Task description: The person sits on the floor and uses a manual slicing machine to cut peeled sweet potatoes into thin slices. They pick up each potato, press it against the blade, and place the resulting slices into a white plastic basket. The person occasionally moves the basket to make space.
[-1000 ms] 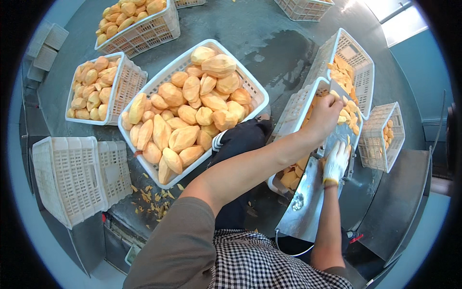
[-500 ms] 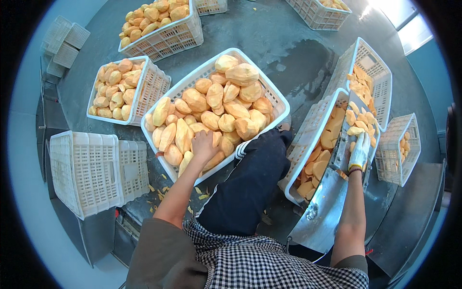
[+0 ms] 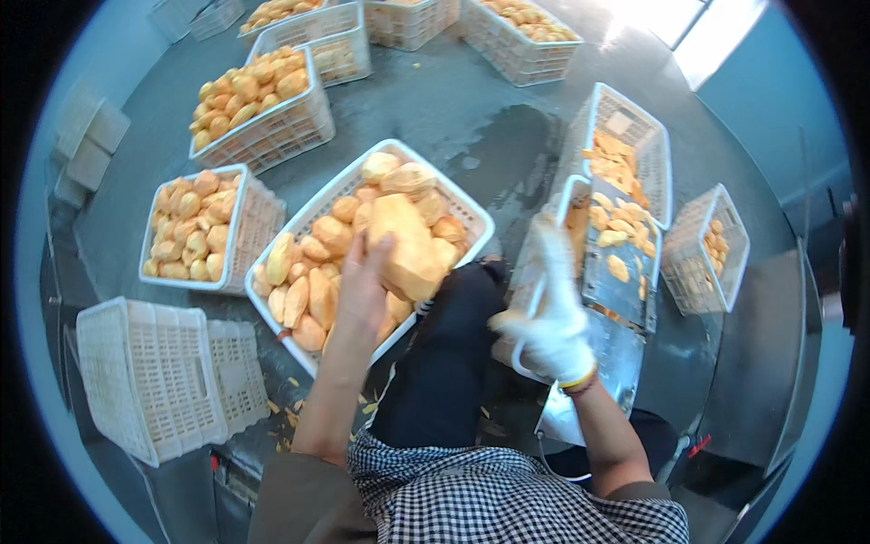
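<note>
My bare left hand (image 3: 364, 279) is closed on a large peeled tuber, like a sweet potato (image 3: 408, 252), raised over a white plastic crate (image 3: 450, 186). That crate is heaped with more peeled tubers (image 3: 319, 295). My right hand (image 3: 555, 326), in a white glove, is blurred by motion; its thumb and fingers stand apart and nothing shows in it. It hovers between my knee and a sloping metal slicer-like device (image 3: 609, 349). Pale tuber slices (image 3: 614, 227) lie on the upper part of the metal. Under its left side, a white crate is partly hidden by my gloved hand.
Crates of peeled tubers stand to the left (image 3: 195, 227) and farther off (image 3: 263, 100). A crate holding slices (image 3: 625, 168) is beyond the metal device, another (image 3: 716, 249) to its right. Stacked white crates (image 3: 154, 372) sit at the near left. Peel scraps (image 3: 290, 412) litter the floor.
My left hand has lifted a large tuber out of the heap. My gloved right hand has left the slices on the metal and moved left and nearer. The view has shifted.
</note>
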`<state>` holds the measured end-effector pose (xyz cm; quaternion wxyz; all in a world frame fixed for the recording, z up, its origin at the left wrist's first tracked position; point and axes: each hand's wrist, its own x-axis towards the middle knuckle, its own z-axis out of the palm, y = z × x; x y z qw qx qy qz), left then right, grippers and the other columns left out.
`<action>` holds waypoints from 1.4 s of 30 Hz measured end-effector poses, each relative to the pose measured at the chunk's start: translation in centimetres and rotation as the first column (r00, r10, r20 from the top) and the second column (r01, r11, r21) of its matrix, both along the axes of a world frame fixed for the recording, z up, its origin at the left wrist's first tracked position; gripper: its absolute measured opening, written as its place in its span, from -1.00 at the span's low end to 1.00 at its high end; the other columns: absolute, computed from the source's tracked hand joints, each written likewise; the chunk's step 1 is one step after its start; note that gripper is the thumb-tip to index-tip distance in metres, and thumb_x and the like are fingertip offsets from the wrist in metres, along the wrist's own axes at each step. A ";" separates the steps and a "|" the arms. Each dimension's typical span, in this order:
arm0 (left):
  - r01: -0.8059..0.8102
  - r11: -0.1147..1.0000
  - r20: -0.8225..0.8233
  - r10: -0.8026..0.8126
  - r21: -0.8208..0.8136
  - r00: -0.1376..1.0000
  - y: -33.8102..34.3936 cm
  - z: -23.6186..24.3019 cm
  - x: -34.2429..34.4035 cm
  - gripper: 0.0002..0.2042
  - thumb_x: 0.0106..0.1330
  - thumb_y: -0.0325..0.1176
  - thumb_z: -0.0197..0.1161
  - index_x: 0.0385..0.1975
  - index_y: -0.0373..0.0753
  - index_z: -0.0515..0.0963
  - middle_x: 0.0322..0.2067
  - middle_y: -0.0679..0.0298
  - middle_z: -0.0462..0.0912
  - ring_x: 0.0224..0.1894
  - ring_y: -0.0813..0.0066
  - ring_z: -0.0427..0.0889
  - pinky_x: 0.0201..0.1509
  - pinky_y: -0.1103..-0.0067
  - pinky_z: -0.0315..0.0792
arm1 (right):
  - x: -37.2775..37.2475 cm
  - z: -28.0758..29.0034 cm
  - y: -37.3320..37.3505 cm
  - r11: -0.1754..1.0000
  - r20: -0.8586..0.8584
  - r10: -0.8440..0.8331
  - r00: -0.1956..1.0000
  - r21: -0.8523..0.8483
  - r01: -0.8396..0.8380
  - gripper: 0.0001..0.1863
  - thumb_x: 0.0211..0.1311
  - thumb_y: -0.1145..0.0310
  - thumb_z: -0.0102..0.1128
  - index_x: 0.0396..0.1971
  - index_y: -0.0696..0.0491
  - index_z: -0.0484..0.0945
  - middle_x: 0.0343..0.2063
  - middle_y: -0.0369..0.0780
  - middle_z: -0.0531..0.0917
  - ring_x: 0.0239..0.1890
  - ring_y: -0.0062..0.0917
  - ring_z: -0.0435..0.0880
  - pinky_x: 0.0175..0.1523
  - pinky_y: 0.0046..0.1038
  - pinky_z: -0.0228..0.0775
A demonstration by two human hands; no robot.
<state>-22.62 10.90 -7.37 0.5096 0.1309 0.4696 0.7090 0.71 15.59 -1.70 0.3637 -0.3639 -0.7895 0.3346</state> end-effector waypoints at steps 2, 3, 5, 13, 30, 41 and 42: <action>0.144 0.986 0.020 -0.146 0.088 0.989 -0.3 3.7 5.9 -0.50 0.42 -0.23 0.11 0.24 -0.40 0.25 0.18 0.08 0.39 0.20 0.38 0.41 0.27 0.47 0.31 | -2.2 1.2 -1.5 0.989 0.221 0.052 0.974 0.124 -0.081 0.10 -0.19 0.29 0.57 0.38 0.13 0.07 0.38 -0.07 0.11 0.39 -0.30 0.18 0.40 -0.32 0.09; 0.207 0.966 0.040 -0.216 0.157 0.976 -0.7 4.6 8.3 -0.50 0.46 -0.17 0.04 0.25 -0.39 0.24 0.19 0.08 0.38 0.21 0.39 0.39 0.29 0.48 0.27 | -1.8 0.6 -1.8 0.996 0.083 -0.047 0.995 0.075 0.041 0.04 -0.16 0.29 0.55 0.35 0.13 0.11 0.35 -0.07 0.17 0.35 -0.31 0.24 0.37 -0.34 0.15; 0.406 0.895 0.015 -0.416 0.183 0.909 -0.8 7.0 10.4 -0.41 0.51 0.03 -0.22 0.28 -0.37 0.21 0.19 0.03 0.40 0.20 0.33 0.42 0.30 0.40 0.28 | 1.2 1.6 -1.6 0.928 -0.227 -0.208 0.951 -0.353 0.118 -0.15 0.01 0.22 0.43 0.29 0.12 0.19 0.21 -0.09 0.37 0.23 -0.37 0.42 0.24 -0.37 0.35; 0.562 0.826 0.064 -0.563 0.031 0.824 0.1 4.2 19.0 -0.47 0.51 0.00 -0.19 0.32 -0.23 0.18 0.30 0.05 0.21 0.36 0.27 0.17 0.38 0.33 0.08 | 13.1 -1.8 -6.3 0.549 -0.627 -0.715 0.309 -0.777 -0.308 -0.30 0.26 0.09 0.19 0.31 0.07 0.20 0.20 -0.13 0.42 0.18 -0.33 0.50 0.25 -0.26 0.40; 0.762 0.632 -0.129 -0.775 -0.139 0.619 8.1 -3.4 28.1 -0.38 0.46 0.18 -0.30 0.24 -0.17 0.37 0.19 0.13 0.36 0.24 0.26 0.28 0.27 0.33 0.13 | 22.2 -8.4 -9.7 0.762 0.179 -0.639 0.749 0.014 0.647 -0.46 0.05 0.37 0.39 0.08 0.09 0.47 0.16 -0.09 0.37 0.21 -0.26 0.40 0.28 -0.34 0.28; 0.692 0.722 -0.304 -0.661 -0.011 0.686 16.3 -1.9 24.1 -0.70 0.46 -0.23 -0.02 -0.07 -0.30 0.55 -0.17 0.31 0.59 -0.13 0.60 0.46 0.04 0.66 0.31 | 20.3 -14.5 8.9 0.679 0.335 -0.731 0.595 0.262 0.686 -0.48 0.07 0.32 0.32 0.10 -0.04 0.50 0.13 -0.02 0.37 0.14 -0.15 0.43 0.23 -0.32 0.30; 0.677 0.736 -0.304 -0.648 -0.013 0.698 16.6 -2.1 23.9 -0.70 0.46 -0.23 -0.02 -0.07 -0.30 0.55 -0.16 0.30 0.59 -0.11 0.60 0.46 0.06 0.65 0.30 | 20.4 -15.1 11.0 0.657 0.357 -0.750 0.557 0.299 0.692 -0.49 0.07 0.30 0.32 0.09 -0.05 0.50 0.12 -0.02 0.37 0.12 -0.14 0.44 0.22 -0.32 0.31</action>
